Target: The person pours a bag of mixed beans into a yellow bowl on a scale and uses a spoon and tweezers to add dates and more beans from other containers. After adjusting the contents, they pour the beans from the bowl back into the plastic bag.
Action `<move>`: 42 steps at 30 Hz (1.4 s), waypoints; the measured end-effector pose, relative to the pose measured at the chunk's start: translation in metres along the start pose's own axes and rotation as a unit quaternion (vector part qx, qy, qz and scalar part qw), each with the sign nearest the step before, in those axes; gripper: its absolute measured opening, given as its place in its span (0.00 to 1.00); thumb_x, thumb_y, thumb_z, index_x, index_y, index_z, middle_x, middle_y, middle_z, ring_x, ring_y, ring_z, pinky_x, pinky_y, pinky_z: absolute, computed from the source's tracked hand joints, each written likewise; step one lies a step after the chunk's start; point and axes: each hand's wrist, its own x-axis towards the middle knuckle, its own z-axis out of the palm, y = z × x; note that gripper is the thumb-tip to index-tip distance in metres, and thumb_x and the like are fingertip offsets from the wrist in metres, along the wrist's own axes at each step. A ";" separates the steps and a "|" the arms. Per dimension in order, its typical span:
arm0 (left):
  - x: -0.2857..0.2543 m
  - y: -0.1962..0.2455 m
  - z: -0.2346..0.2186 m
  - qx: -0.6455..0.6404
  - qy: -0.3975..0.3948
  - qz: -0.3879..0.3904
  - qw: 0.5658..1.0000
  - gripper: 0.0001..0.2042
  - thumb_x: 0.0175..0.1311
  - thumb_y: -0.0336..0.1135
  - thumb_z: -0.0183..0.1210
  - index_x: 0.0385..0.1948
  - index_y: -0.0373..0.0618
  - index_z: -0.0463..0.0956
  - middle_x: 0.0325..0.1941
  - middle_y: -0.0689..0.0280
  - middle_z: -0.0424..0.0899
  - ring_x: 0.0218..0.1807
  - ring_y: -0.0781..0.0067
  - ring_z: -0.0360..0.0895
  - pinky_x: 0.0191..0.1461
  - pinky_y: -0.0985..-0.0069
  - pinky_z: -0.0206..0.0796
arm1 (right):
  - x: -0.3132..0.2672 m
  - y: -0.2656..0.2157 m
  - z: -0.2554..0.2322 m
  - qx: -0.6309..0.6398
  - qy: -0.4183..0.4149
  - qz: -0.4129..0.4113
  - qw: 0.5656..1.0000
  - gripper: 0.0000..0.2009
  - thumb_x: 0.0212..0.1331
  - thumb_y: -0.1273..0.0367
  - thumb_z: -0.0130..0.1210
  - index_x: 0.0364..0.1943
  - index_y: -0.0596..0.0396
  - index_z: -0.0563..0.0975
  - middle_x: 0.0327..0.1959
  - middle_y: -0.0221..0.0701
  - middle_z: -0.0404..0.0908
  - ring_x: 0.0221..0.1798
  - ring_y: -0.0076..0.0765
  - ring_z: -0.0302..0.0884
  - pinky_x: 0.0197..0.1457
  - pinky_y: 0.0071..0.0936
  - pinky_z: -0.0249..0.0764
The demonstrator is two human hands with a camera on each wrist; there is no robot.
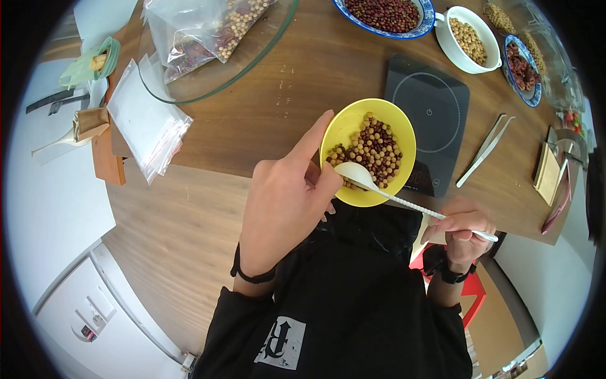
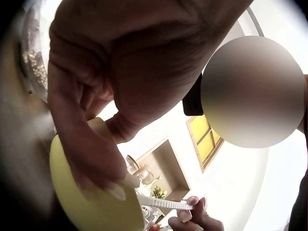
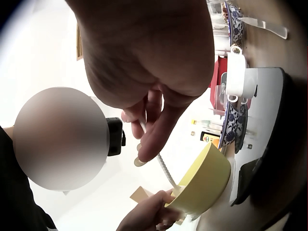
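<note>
Head view: your left hand (image 1: 287, 205) grips the near rim of a smooth yellow bowl (image 1: 344, 129), thumb hooked over the edge, index finger laid straight along the rim. The bowl is held up over the table edge, just in front of the black digital scale (image 1: 432, 120). Inside it, a mix of round tan beans and dark red beans (image 1: 371, 150). Your right hand (image 1: 463, 232) pinches the tail of a white spoon (image 1: 404, 201) with a twisted, ribbed handle; its glossy scoop sits at the bowl's near edge among the beans. The wooden table (image 1: 278, 107) is grained and matte. On it: a clear glass bowl (image 1: 252, 60) holding bagged beans, a stack of zip bags (image 1: 145, 123), metal tweezers (image 1: 485, 150), and ceramic dishes of sorted beans at the far edge.

Left wrist view: your fingers (image 2: 103, 180) curl under the yellow bowl's (image 2: 91, 211) matte underside. The ribbed spoon handle (image 2: 166, 204) shows below. White walls and a recessed shelf lie behind.

Right wrist view: your fingers (image 3: 156, 137) clasp the spoon handle (image 3: 166, 171), which runs down into the bowl (image 3: 204, 180).
</note>
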 end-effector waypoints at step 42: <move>0.011 0.007 0.004 -0.107 -0.034 -0.043 0.993 0.27 0.65 0.22 0.49 0.69 0.40 0.67 0.21 0.61 0.84 0.18 0.75 0.82 0.23 0.78 0.76 | 0.013 0.016 -0.012 0.351 0.255 0.138 0.890 0.14 0.79 0.61 0.42 0.44 0.59 0.73 0.31 0.37 0.79 0.20 0.21 0.71 0.12 0.16 0.67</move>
